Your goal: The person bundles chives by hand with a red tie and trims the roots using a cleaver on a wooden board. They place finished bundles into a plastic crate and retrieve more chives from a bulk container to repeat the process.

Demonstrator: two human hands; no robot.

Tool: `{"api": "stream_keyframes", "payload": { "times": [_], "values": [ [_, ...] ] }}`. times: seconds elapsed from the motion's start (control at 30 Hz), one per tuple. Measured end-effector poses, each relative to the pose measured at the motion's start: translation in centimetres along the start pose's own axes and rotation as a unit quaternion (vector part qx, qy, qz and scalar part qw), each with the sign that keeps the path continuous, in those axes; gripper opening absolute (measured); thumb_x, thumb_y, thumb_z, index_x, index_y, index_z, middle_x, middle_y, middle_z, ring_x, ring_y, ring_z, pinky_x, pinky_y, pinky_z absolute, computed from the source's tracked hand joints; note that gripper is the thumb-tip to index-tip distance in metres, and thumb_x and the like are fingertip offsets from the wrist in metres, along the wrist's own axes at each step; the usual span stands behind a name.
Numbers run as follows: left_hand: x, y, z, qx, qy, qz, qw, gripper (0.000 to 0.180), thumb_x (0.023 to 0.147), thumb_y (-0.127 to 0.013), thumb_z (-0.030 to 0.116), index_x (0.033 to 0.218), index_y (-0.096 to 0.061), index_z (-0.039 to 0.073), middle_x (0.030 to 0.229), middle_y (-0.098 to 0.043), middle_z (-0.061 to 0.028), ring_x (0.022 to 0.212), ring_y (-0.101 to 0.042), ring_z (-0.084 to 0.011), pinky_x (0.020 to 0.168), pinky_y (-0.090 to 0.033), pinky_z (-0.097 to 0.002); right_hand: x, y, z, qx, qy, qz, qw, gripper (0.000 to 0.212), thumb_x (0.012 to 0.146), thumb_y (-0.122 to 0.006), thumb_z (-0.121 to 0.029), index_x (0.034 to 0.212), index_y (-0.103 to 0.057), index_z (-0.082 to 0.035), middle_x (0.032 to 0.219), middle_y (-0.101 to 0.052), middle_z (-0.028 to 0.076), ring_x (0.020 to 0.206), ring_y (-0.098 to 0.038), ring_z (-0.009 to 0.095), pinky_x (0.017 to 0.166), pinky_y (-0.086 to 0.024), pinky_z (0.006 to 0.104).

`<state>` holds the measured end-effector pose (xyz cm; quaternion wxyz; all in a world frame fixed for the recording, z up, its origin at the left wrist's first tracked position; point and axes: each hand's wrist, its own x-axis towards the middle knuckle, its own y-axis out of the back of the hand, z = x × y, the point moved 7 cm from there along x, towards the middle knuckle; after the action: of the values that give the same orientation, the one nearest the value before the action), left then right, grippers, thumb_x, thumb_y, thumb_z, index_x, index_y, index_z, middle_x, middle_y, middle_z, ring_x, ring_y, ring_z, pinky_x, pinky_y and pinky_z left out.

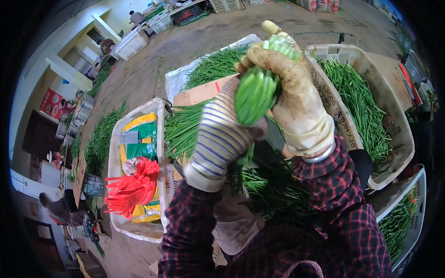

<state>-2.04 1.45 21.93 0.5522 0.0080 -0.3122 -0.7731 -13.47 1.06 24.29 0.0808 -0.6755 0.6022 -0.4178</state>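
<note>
Right hand (296,99) in soiled cream glove clamped around thick bundle of green cut stalks (255,92); left hand (222,134) in striped knit glove cupped bundle underneath. Bundle gathered, no tie visible. Loose stalks remained: white plastic crate (398,134) at three o'clock; red ties (132,187) at nine.

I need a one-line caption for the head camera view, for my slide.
Two gloved hands, left hand and right hand, grip a bundle of green stalks above crates of greens.

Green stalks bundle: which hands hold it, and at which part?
Both gloved hands hold the bundle of green stalks. The left hand wraps it just below the cut ends; the right hand grips over its top and far side.
</note>
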Motion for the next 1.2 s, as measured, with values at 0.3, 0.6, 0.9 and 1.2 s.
{"api": "stream_keyframes", "payload": {
  "times": [0.3, 0.6, 0.9, 1.2],
  "values": [
    [7.0, 7.2, -11.0, 0.507, 0.158, -0.057, 0.845, 0.079, 0.061, -0.081, 0.019, 0.132, -0.047, 0.01, 0.112, -0.064, -0.0182, 0.103, -0.062, -0.0341, 0.088, -0.05, -0.0408, 0.7, 17.7, 18.1, -0.273, -0.215, 0.131, 0.928, 0.042, 0.081, -0.07, -0.019, 0.117, -0.059, 0.002, 0.107, -0.066, 0.013, 0.098, -0.062, 0.02, 0.087, -0.048, 0.0304],
    [8.9, 1.6, -24.5, 0.483, 0.103, -0.112, 0.862, 0.07, 0.065, -0.08, 0.018, 0.127, -0.049, 0.01, 0.109, -0.064, -0.0157, 0.1, -0.062, -0.0332, 0.084, -0.05, -0.0404, 1.2, 19.0, 23.5, -0.715, 0.001, -0.058, 0.697, 0.036, 0.079, -0.064, -0.027, 0.102, -0.068, 0.0, 0.124, -0.057, 0.021, 0.123, -0.044, 0.041, 0.108, -0.032, 0.0459],
    [8.8, 0.5, -30.0, 0.24, 0.166, -0.069, 0.954, 0.075, 0.061, -0.079, 0.012, 0.13, -0.047, 0.013, 0.109, -0.066, -0.0148, 0.101, -0.063, -0.0319, 0.088, -0.05, -0.0375, 0.9, 21.3, 25.7, -0.735, -0.084, 0.063, 0.67, 0.039, 0.077, -0.069, -0.034, 0.098, -0.07, -0.002, 0.123, -0.057, 0.024, 0.119, -0.047, 0.044, 0.104, -0.036, 0.0453],
    [6.7, 0.1, -32.4, -0.054, 0.189, 0.034, 0.98, 0.083, 0.059, -0.071, -0.013, 0.135, -0.043, 0.005, 0.124, -0.058, -0.0084, 0.114, -0.054, -0.0202, 0.102, -0.042, -0.0308, 0.7, 24.1, 25.6, -0.543, -0.235, 0.135, 0.795, 0.041, 0.08, -0.07, -0.023, 0.113, -0.061, 0.0, 0.1, -0.065, 0.012, 0.092, -0.06, 0.023, 0.086, -0.046, 0.0305]
  ]
}}
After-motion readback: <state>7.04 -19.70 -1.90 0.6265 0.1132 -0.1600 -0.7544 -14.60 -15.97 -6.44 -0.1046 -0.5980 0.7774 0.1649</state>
